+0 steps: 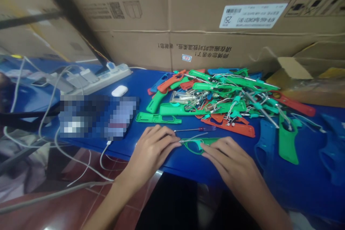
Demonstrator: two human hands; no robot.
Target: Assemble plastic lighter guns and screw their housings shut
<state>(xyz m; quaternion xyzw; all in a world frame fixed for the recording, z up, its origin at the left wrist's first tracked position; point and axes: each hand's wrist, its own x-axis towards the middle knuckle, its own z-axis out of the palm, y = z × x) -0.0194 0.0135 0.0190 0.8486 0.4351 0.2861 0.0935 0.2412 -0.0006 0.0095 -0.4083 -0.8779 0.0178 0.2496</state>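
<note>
A green plastic toy-gun shell [198, 144] with thin wires lies flat on the blue table [172, 160] near its front edge. My left hand [153, 149] rests on the table with its fingertips pressed together against the shell's left end. My right hand [229, 158] lies over the shell's right end, fingers close together and pressing down on it. Just behind the shell lies a small screwdriver [196, 129] with a red handle. Beyond it spreads a pile of green, orange and blue shells [218, 97] tangled with wires.
A loose green shell [155, 118] lies left of the pile, and blue shells [269, 143] lie to the right. At the left are a power strip [105, 77] with plugs and cables, a white earbud case [119, 90] and a blurred flat device. Cardboard boxes [205, 18] wall the back.
</note>
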